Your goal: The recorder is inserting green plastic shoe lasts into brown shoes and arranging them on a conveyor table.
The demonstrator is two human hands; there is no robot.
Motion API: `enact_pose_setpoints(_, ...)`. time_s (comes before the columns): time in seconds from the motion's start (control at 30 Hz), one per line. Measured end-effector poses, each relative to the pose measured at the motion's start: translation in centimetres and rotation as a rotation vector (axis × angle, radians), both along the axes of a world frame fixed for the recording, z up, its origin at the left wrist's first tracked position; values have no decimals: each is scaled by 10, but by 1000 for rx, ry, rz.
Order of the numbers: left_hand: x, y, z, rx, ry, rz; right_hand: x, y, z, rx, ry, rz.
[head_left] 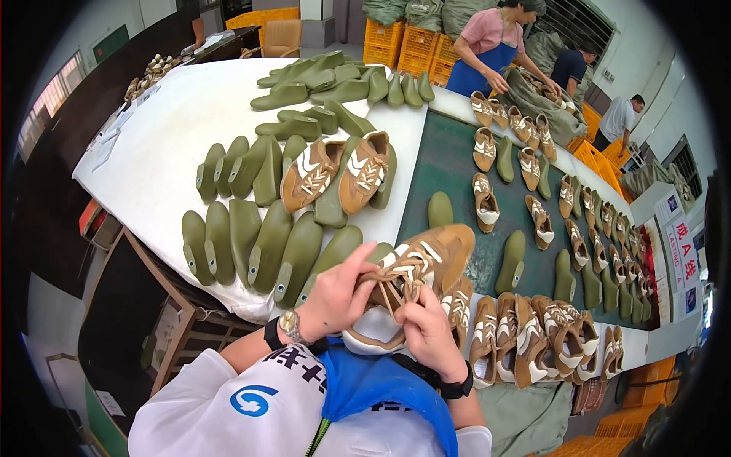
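A brown sneaker with white stripes (pixel 445 255) is held close in front of me, its toe pointing away and to the right. My left hand (pixel 340 293) pinches the brown shoelace on the left side of the shoe's opening. On the other side my right hand (pixel 428 329) has its fingers closed on the lace too, beside the tongue. The lace loops and crosses between both hands. Just left of the shoe lie green shoe lasts (pixel 301 251) in rows. Two more brown sneakers (pixel 364 174) rest on lasts beyond my left hand.
A green conveyor belt (pixel 457 164) carries sneakers and lasts on the right. Several sneakers (pixel 525 335) line its near edge. More lasts (pixel 335 80) are heaped on the white table (pixel 167 114). Across the belt a person in a blue apron (pixel 487 53) handles a sack; orange crates (pixel 415 49) stand behind.
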State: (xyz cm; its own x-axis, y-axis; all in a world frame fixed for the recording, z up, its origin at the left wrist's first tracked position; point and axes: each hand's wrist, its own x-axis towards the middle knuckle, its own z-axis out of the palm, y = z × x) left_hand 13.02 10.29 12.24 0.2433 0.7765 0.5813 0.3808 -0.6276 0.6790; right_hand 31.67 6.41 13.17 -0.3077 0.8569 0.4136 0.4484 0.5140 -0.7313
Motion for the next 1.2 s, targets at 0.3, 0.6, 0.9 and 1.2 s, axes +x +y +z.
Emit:
enact_pose_setpoints(0.3,1,8,10,113,256,-104,-2,-4,-4,30,123,-106)
enact_pose_setpoints(0.6,4,8,14,244,493,-221,-8,-6,-25,186,245,-349)
enact_pose_setpoints(0.9,-16,9,13,205,515,-335,6,-5,-33,156,358,-434)
enact_pose_setpoints(1.2,20,4,24,312,253,-249,-4,-2,-22,320,252,-403)
